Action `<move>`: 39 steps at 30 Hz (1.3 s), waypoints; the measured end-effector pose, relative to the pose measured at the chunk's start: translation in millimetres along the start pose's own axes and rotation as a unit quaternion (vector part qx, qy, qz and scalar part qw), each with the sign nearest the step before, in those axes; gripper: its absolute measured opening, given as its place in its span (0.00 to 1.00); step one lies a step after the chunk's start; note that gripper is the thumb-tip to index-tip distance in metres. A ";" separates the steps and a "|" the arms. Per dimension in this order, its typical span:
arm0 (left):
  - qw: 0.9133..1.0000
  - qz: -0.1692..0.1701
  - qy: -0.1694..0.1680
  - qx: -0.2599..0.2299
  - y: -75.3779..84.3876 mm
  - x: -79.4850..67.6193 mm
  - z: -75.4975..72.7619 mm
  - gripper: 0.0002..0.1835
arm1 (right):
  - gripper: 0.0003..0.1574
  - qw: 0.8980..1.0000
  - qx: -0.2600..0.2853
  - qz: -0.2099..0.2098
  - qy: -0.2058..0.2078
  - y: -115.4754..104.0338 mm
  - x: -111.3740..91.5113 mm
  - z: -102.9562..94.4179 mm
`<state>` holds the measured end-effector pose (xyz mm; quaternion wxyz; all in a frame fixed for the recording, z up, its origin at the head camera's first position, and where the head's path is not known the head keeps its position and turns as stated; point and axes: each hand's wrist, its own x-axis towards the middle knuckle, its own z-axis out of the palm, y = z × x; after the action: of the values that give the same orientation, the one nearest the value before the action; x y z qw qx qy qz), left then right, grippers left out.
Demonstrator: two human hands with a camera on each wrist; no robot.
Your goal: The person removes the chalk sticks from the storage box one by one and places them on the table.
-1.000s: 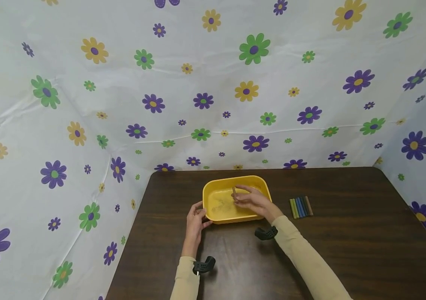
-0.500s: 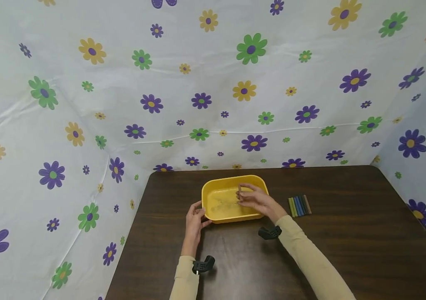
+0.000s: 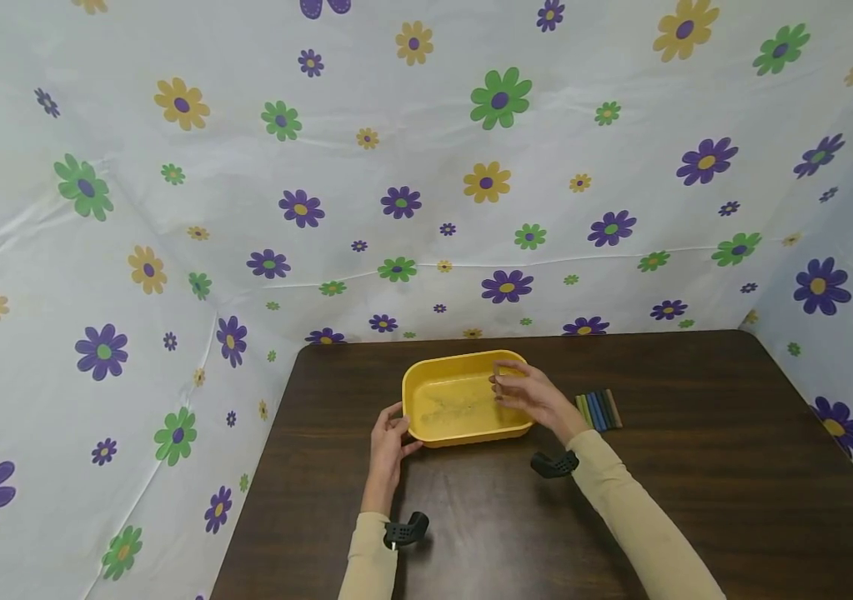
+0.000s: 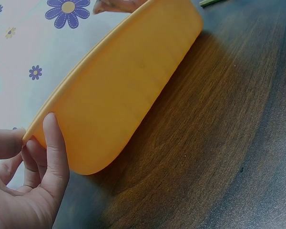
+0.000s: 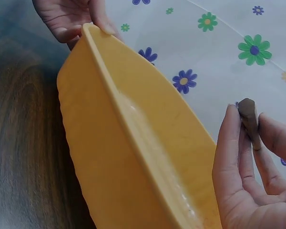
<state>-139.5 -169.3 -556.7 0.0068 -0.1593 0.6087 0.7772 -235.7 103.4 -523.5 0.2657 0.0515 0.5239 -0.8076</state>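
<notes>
A yellow plastic tub (image 3: 471, 435) stands on the dark wooden table. My left hand (image 3: 387, 448) pinches its left end, thumb over the rim and fingers against the outer wall (image 4: 109, 95), as the left wrist view shows. Above the tub's right part, my right hand (image 3: 542, 400) holds a short brown stick (image 5: 248, 110) between thumb and fingers. The stick points roughly upright and looks like clay or pastel; its exact kind is unclear. Inside the tub, the floor has faint dark smudges.
Right of the tub lies a neat row of coloured sticks (image 3: 600, 410), yellow-green, blue, dark and brown. Behind the table (image 3: 696, 467) and along its sides hangs a white flower-print cloth (image 3: 426, 167). A black camera sits on each wrist.
My right hand has moved to the right over the tub, toward the row of sticks, with the brown stick still in its grip. My left hand has stayed on the tub's left end.
</notes>
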 end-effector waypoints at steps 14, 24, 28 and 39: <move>1.000 0.009 -0.002 0.005 14.7 -14.8 5.7 0.24 | 0.37 0.999 0.003 -0.037 -0.019 -13.3 -15.2 -27.0; 1.000 0.012 -0.005 0.009 12.6 -13.4 4.1 0.24 | 0.31 0.998 0.038 -0.057 -0.004 -23.6 -29.8 -55.5; 1.000 0.010 -0.006 0.008 11.9 -13.0 3.6 0.24 | 0.30 0.997 0.049 -0.057 0.007 -25.9 -36.3 -66.8; 1.000 0.006 -0.003 0.006 12.2 -13.0 4.2 0.24 | 0.34 0.997 0.041 -0.061 0.019 -30.9 -50.5 -95.4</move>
<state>-130.7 -166.1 -540.9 0.0052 -0.1529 0.6143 0.7741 -226.2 215.3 -522.4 0.2032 0.0459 0.4972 -0.8423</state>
